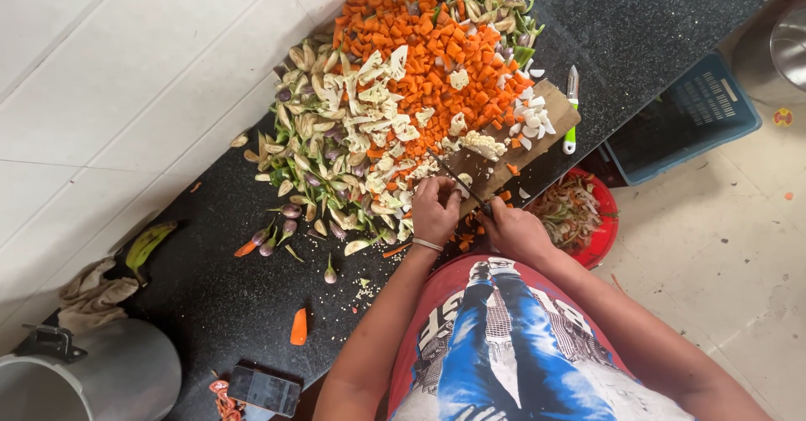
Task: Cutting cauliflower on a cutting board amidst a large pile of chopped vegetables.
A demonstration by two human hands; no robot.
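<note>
Right hand (516, 230) grips knife (460, 182); blade points up-left.

Blue crate (701, 115) on floor; red basin (598, 235) of scraps; steel pot (101, 379); crumpled cloth (96, 291).

Orange carrot cubes (437, 47) are showing against white cauliflower bits (382, 94), purple baby aubergines (290, 211) are lying near the speckled black counter (638, 18) edge, beside a red bowl (600, 236) and blue crate (697, 115).
</note>
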